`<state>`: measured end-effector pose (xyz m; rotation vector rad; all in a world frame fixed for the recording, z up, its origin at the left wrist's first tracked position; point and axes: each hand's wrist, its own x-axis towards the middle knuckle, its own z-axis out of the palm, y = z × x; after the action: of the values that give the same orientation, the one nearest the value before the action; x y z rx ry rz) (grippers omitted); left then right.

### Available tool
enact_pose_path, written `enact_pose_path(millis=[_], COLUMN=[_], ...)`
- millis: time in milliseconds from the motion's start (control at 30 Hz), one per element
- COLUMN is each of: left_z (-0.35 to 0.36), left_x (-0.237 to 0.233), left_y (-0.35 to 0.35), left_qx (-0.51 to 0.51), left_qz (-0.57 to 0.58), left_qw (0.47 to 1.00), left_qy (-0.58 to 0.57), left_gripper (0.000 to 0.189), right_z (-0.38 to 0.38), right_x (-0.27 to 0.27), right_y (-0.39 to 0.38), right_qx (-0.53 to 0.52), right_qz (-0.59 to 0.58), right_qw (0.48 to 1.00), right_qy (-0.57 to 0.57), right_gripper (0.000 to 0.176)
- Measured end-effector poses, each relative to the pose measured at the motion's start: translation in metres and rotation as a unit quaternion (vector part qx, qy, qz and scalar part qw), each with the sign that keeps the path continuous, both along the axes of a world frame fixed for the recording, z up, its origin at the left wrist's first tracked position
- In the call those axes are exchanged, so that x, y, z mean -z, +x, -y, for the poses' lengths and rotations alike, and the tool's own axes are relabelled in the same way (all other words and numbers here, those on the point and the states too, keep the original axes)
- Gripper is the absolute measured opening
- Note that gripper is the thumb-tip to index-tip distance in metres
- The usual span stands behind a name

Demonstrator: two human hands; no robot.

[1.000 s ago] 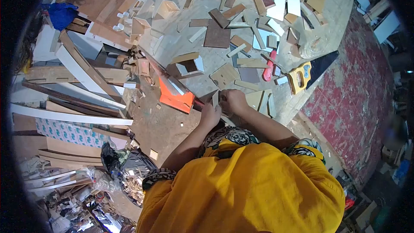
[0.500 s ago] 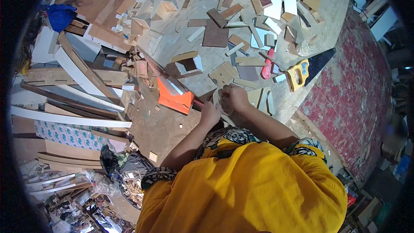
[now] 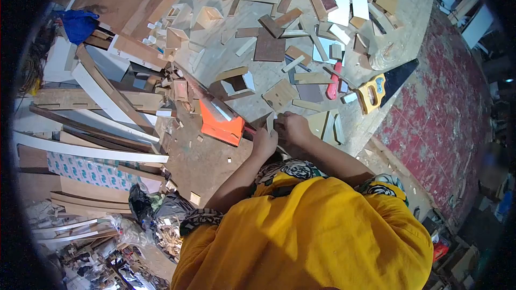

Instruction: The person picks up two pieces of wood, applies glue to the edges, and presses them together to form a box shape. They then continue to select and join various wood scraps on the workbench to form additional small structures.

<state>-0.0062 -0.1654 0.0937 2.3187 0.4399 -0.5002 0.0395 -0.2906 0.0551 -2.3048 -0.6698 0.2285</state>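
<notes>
Close to my body at the table's near edge, my left hand is closed round a small pale wood piece that sticks up from the fingers. Just right of it, my right hand has its fingers curled together; whatever they grip is too small or hidden to make out. An orange-handled saw lies left of my hands, its blade pointing away up the table edge. Beyond the hands are a flat tan board and a small open wooden box.
To the right lie a yellow-handled saw and a red-handled tool. Many wood offcuts cover the far side of the table. Long curved boards are stacked at left. A red, worn surface extends at right.
My hands have drawn slightly apart, the right shifting a little nearer my body. The small wood piece now stands more upright in my left hand. The view has shifted slightly.
</notes>
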Motion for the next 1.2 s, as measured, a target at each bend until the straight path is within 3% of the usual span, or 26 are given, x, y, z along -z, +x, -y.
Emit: enact_pose_path(millis=[167,367,433,567,733,800,933,1067,1133,1200], left_z=[-0.008,-0.011,-0.008,-0.003,-0.007,-0.002,-0.006,-0.011,-0.009,-0.006], left_x=[0.031,0.036,0.028,0.011,0.021,0.008,0.024,0.035,0.028,0.022], left_y=[-0.004,-0.006,-0.004,-0.004,-0.002,-0.006,-0.006,-0.005,-0.005,-0.006], left_qx=[0.004,0.004,0.012,0.0,0.019,-0.019,-0.024,-0.021,-0.022,-0.031], left_qz=[0.034,0.058,0.062,0.052,-0.011,0.1,0.1,0.037,0.026,0.04], left_qw=[0.999,0.998,0.997,0.999,1.0,0.995,0.995,0.998,0.999,0.999], left_qy=[-0.006,-0.035,-0.048,0.008,0.022,-0.023,-0.02,-0.037,-0.033,0.004], left_gripper=[0.039,0.038,0.038,0.036,0.035,0.032,0.031,0.04,0.042,0.044], right_z=[0.006,0.009,0.011,0.012,0.01,0.009,0.01,0.012,0.015,0.02], right_x=[0.0,-0.01,-0.009,-0.006,0.007,0.007,0.006,0.003,0.006,0.001], right_y=[-0.005,-0.001,0.001,0.003,0.009,0.009,0.009,0.009,0.011,0.01], right_qx=[-0.033,0.063,0.067,0.071,-0.002,-0.015,-0.063,-0.072,-0.057,-0.036], right_qz=[0.016,-0.085,-0.077,-0.045,-0.041,-0.022,0.008,0.005,-0.006,0.004], right_qw=[0.999,0.993,0.989,0.995,0.999,1.0,0.998,0.997,0.993,0.997], right_qy=[-0.018,0.055,0.109,0.055,-0.007,-0.001,-0.001,0.017,0.1,0.061], right_gripper=[0.021,0.017,0.023,0.025,0.028,0.027,0.024,0.022,0.02,0.02])
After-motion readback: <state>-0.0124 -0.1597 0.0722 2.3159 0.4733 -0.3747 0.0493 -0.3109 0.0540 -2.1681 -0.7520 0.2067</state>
